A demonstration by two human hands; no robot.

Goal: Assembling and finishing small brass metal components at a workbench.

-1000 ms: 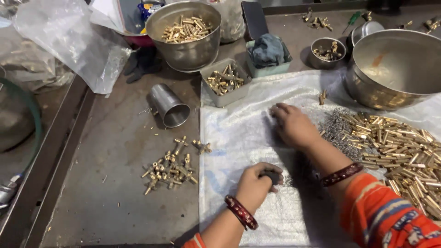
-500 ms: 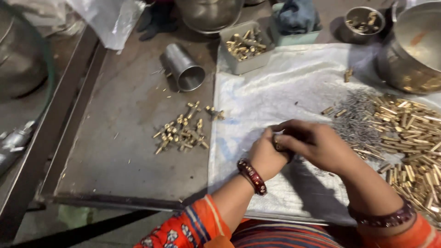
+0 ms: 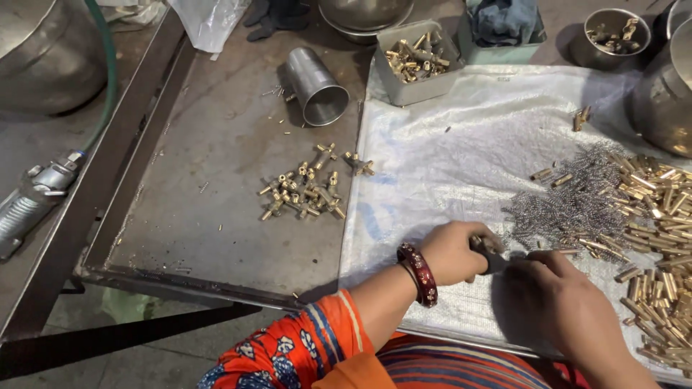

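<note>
My left hand (image 3: 454, 251), with a red bangle at the wrist, is closed around a small dark tool (image 3: 491, 257) over the white woven sheet (image 3: 447, 151). My right hand (image 3: 555, 302) meets it from the right, fingers pinched at the tool's tip; what they pinch is hidden. Just beyond the hands lies a heap of thin grey wire springs (image 3: 577, 198). A large pile of brass pins (image 3: 659, 238) spreads along the right side of the sheet.
A cluster of brass fittings (image 3: 306, 191) lies on the bare metal tray (image 3: 216, 180). A steel cup (image 3: 317, 86) lies tipped over. A grey box of brass parts (image 3: 418, 61), steel bowls (image 3: 609, 36) and a hose nozzle (image 3: 32, 202) surround the work.
My right hand left the spring heap and came to the left hand; both now work together at the tool. The view dropped lower and nearer.
</note>
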